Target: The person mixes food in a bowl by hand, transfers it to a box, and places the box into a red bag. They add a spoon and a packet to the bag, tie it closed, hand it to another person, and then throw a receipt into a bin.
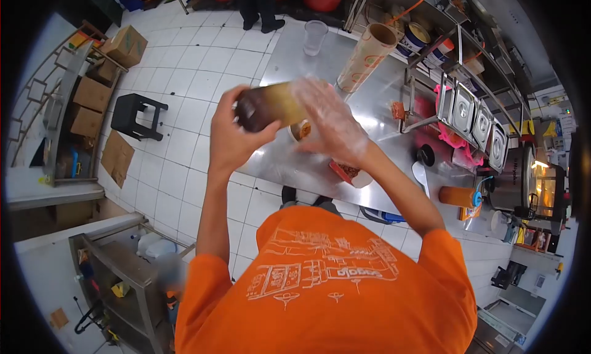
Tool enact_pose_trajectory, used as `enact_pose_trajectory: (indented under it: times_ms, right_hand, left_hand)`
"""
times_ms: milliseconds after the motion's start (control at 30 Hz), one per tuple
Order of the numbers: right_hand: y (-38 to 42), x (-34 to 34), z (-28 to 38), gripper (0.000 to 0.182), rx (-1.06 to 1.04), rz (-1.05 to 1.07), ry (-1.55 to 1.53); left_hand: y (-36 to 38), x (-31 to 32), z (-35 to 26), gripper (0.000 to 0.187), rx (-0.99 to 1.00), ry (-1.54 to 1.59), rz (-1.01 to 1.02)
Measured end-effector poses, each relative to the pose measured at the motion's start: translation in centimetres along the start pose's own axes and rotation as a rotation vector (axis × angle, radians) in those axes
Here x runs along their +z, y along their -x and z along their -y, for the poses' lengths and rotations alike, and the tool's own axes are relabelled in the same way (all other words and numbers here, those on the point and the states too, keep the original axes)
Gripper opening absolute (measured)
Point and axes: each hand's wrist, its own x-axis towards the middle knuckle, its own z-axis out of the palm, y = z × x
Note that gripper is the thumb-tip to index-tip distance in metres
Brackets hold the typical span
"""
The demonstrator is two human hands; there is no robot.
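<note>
My left hand (237, 129) is closed around the dark brown end of a container (266, 107), held tilted sideways above the table's edge. The container's other end is yellow; blur hides its exact kind. My right hand (332, 123), in a clear plastic glove, has its fingers around that yellow end. Just below the container is a small cup (300, 131) with orange-brown contents, partly covered by it. Under my right forearm lies a red paper tray (351, 172) with brown food in it.
The steel table (289, 62) carries a clear plastic cup (314, 38), a tall wrap roll (367, 57), an orange squeeze bottle (456, 196) and lidded metal pans (463, 110). A black stool (137, 116) stands on the tiled floor. Another person's legs (258, 6) are at the far side.
</note>
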Motion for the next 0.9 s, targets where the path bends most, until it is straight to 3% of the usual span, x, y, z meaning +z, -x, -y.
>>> enact_pose_trajectory:
  times_ms: [67, 200, 300, 400, 467, 533, 633, 900]
  right_hand:
    - [-0.4, 3.4, -3.0, 0.092, -0.024, -0.117, -0.044]
    - [0.3, 5.9, -4.8, 0.089, 0.322, -0.158, -0.398]
    - [1.4, 5.8, -5.6, 0.084, 0.535, -0.210, -0.772]
    - [2.4, 5.3, -7.1, 0.083, 0.591, -0.276, -0.839]
    - [2.8, 5.5, -7.6, 0.080, 0.648, -0.307, -0.837]
    - [2.7, 5.9, -8.0, 0.078, 0.685, -0.322, -0.898]
    - [2.0, 6.5, -7.9, 0.061, 0.611, -0.450, -0.812]
    - [1.3, 7.3, -9.5, 0.060, 0.634, -0.493, -0.919]
  left_hand:
    - [-2.1, 1.1, -1.9, 0.077, 0.076, -0.287, 0.047]
    - [-5.3, 4.2, -3.6, 0.085, 0.048, -0.560, 0.182]
    - [-7.7, 4.9, -1.8, 0.089, 0.129, -0.461, 0.361]
    - [-10.3, 6.1, 4.4, 0.098, 0.010, 0.161, 0.617]
    - [-10.6, 7.7, 8.1, 0.099, 0.025, 0.172, 0.688]
    - [-10.2, 9.4, 9.8, 0.100, -0.012, 0.364, 0.728]
    - [-10.3, 11.0, 10.7, 0.094, -0.015, 0.392, 0.653]
    - [-11.9, 11.2, 11.2, 0.085, -0.012, 0.448, 0.644]
